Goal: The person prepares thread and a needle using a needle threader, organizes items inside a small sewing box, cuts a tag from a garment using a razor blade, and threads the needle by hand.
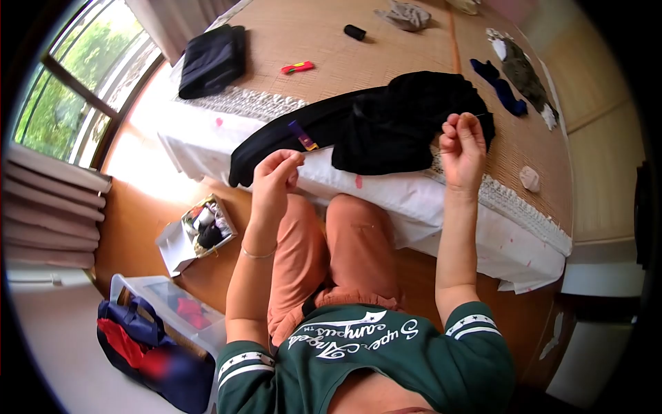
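Observation:
Both hands are raised over the near edge of the bed, well apart from each other. My left hand (277,170) is closed in a pinch at the left; what its fingertips hold is too small to tell. At the right, my right hand (463,148) pinches too, with a thin needle-like sliver showing beside its fingertips; I cannot make it out clearly. Black trousers (393,117) lie spread on the bed between and behind the hands. On their left part rests a small purple and yellow packet (302,135), just above my left hand.
On the bed (331,58) lie a folded black cloth (214,62), a red item (298,67), a small black object (354,32) and dark blue socks (499,86). An open box (207,228) and a clear bin (169,297) stand on the floor at left.

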A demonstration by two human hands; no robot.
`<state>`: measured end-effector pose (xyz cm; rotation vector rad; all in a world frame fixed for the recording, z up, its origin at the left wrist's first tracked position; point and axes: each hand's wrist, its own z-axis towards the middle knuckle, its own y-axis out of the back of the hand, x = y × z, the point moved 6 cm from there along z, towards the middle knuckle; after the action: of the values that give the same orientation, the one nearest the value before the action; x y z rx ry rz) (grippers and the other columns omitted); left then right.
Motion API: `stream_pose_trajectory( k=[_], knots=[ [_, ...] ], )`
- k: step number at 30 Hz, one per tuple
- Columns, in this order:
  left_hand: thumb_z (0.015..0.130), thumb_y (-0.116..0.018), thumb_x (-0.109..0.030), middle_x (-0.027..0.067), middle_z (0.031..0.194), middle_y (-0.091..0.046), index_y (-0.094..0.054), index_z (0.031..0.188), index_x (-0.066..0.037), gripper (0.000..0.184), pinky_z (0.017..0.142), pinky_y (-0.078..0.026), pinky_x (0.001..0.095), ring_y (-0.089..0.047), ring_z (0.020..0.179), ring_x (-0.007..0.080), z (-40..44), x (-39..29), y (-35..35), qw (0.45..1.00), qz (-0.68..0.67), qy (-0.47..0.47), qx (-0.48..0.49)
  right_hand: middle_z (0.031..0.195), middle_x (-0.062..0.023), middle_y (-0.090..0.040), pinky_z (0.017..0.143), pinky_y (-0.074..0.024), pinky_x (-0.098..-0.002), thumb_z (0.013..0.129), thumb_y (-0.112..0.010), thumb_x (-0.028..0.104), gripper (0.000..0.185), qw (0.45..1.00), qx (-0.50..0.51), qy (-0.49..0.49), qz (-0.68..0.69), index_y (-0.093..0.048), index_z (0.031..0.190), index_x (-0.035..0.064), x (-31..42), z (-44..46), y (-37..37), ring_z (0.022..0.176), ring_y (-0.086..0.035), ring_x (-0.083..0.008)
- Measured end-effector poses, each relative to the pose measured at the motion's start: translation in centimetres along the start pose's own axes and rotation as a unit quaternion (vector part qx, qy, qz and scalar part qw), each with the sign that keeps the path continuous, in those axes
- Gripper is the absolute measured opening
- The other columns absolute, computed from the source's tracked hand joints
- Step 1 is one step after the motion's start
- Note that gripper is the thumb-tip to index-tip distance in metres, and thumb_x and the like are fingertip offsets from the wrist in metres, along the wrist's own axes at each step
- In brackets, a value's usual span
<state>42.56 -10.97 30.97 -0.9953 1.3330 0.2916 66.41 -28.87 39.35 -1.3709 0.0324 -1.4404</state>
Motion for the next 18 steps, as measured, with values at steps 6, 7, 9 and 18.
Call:
stream_pose_trajectory(
  k=[6,7,9,18],
  knots=[
    [0.083,-0.051,-0.013,-0.0024,0.058,-0.047,-0.055,0.079,-0.002,0.013,0.04,-0.026,0.0148,-0.038,0.047,0.0023,-0.1,0.8,1.1,0.997,-0.07,0.005,-0.035,0.082,-0.0064,-0.056,0.054,-0.0414,-0.017,0.084,-0.052,0.004,0.005,1.0,0.001,-0.004,0.009,-0.054,0.088,0.0038,-0.2,0.2,0.0,0.065,-0.048,-0.0107],
    [0.083,-0.051,-0.013,-0.0024,0.058,-0.047,-0.055,0.079,-0.002,0.013,0.04,-0.026,0.0148,-0.038,0.047,0.0023,-0.1,0.8,1.2,0.997,-0.069,0.005,-0.041,0.082,-0.0065,-0.056,0.054,-0.0414,-0.0169,0.084,-0.052,0.005,0.005,1.0,-0.001,-0.005,0.011,-0.054,0.089,0.0038,-0.2,0.3,0.0,0.065,-0.048,-0.0107],
    [0.083,-0.051,-0.012,-0.0011,0.06,-0.048,-0.055,0.079,-0.001,0.012,0.04,-0.026,0.015,-0.038,0.047,0.0028,-0.3,0.9,1.6,0.995,-0.084,-0.001,-0.057,0.082,-0.0066,-0.056,0.054,-0.0416,-0.0168,0.085,-0.052,0.005,0.004,1.0,0.001,-0.008,0.007,-0.054,0.088,0.0037,-0.3,0.4,-0.1,0.066,-0.048,-0.0106],
    [0.085,-0.049,-0.015,-0.0005,0.061,-0.05,-0.057,0.077,-0.002,0.017,0.04,-0.025,0.0159,-0.04,0.047,0.0037,-0.9,-0.7,2.2,0.996,-0.055,-0.048,-0.044,0.079,-0.0084,-0.057,0.056,-0.0459,-0.0187,0.084,-0.053,0.004,0.003,0.993,0.025,-0.019,-0.113,-0.054,0.086,0.0014,0.5,1.0,-1.5,0.064,-0.054,-0.011]
  ],
)
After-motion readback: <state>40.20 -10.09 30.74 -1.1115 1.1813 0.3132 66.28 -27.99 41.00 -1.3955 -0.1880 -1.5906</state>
